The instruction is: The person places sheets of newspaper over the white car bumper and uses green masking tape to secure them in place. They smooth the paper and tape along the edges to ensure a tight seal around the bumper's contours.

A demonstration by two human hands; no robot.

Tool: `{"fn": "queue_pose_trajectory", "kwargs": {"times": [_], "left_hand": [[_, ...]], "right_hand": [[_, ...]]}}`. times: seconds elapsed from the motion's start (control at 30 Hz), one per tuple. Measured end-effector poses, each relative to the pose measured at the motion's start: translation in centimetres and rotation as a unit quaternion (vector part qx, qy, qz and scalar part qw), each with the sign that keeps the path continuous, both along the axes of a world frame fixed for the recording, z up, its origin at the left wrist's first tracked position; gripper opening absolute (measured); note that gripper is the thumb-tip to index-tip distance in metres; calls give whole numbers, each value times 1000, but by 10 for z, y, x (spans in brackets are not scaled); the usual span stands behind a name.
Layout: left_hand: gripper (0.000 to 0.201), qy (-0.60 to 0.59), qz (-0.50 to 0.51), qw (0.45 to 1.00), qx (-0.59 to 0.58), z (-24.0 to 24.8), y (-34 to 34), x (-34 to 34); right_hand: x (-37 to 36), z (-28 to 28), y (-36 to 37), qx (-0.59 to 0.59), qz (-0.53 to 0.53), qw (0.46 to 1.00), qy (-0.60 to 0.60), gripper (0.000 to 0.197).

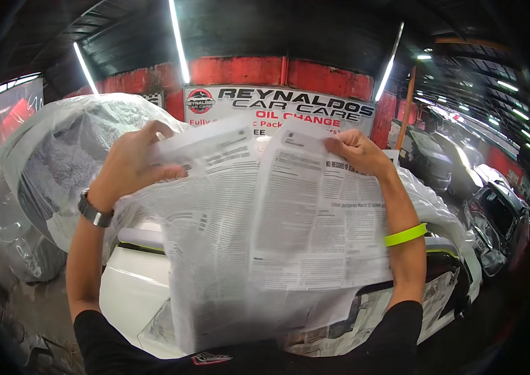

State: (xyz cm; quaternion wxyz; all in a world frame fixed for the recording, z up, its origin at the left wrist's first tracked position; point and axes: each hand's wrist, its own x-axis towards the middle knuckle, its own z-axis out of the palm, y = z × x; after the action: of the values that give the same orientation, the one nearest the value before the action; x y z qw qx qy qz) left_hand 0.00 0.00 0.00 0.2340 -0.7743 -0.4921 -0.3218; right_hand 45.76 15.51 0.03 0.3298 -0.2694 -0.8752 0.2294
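Above white car (134,287) | newspaper (259,231) spread wide, long axis left-right | left hand (129,164), right hand (355,152) grips clamped on top corners

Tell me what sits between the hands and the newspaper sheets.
Nothing visible does. The left hand already pinches the newspaper sheets at their upper left edge, and the right hand pinches the upper right edge, holding them spread above the white car panel.

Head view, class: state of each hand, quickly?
Left hand: closed on the newspaper sheet, upper left edge.
Right hand: closed on the same sheet's upper right edge.
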Motion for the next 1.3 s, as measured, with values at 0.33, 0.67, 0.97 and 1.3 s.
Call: {"fn": "queue_pose_trajectory", "kwargs": {"times": [0.33,0.67,0.97,1.3], "left_hand": [[29,-305,-195,931,-42,-42,42,-125],[21,-557,-235,794,-60,-98,73,-52],[39,-288,60,944,147,-46,67,-101],[39,-187,240,910,283,-54,23,-284]], "right_hand": [[10,-7,-9,-2,-32,996,78,39],[31,-76,29,-99,-19,976,195,37],[48,-119,41,-133,-72,947,284,40],[125,-173,100,-236,-190,848,435,48]]}}
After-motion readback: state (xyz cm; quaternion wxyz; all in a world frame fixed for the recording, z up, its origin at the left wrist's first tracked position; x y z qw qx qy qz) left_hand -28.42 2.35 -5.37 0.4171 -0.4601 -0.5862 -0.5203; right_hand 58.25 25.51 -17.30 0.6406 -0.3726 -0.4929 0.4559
